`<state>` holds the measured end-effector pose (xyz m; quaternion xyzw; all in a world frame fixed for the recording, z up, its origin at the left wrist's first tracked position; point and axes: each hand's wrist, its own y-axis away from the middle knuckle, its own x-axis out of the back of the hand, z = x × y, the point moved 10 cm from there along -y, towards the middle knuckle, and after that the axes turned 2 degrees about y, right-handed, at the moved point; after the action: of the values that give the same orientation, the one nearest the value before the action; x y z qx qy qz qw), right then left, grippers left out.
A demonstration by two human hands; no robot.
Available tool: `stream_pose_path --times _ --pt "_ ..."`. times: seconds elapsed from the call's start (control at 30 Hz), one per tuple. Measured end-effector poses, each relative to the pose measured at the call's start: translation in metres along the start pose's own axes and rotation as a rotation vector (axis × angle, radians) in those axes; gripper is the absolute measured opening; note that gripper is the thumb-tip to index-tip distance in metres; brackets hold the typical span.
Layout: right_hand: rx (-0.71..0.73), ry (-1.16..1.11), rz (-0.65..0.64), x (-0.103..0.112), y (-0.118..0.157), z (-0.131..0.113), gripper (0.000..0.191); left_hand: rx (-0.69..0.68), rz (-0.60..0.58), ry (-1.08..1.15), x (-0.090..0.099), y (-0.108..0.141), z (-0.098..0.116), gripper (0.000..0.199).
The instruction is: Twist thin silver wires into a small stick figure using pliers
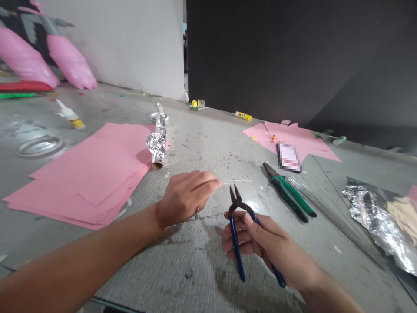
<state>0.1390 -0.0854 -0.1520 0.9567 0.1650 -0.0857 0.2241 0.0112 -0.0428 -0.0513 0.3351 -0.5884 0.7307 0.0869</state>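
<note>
The left grip (187, 198) is pinching a thin silver wire (236, 180) between its fingertips, holding it just above the spread steel jaws of the blue-handled pliers (236, 256) that the right grip (263, 245) is clasping across both handles.

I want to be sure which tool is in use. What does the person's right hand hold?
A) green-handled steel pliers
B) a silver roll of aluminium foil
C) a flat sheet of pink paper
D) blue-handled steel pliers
D. The right hand closes around the blue-handled steel pliers, tips up, while the green-handled steel pliers lie apart on the floor.
</note>
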Motion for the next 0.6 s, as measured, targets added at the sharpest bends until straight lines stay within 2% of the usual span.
stream_pose_path --times 0.37,0.6 --pt "0.025 0.060 0.007 -0.002 -0.001 -0.002 0.049 -0.078 -0.065 -0.072 -0.004 -0.007 0.011 0.022" --pt "0.002 0.221 0.061 0.005 0.002 0.001 0.053 -0.139 -0.009 -0.103 -0.001 -0.008 0.018 0.018"
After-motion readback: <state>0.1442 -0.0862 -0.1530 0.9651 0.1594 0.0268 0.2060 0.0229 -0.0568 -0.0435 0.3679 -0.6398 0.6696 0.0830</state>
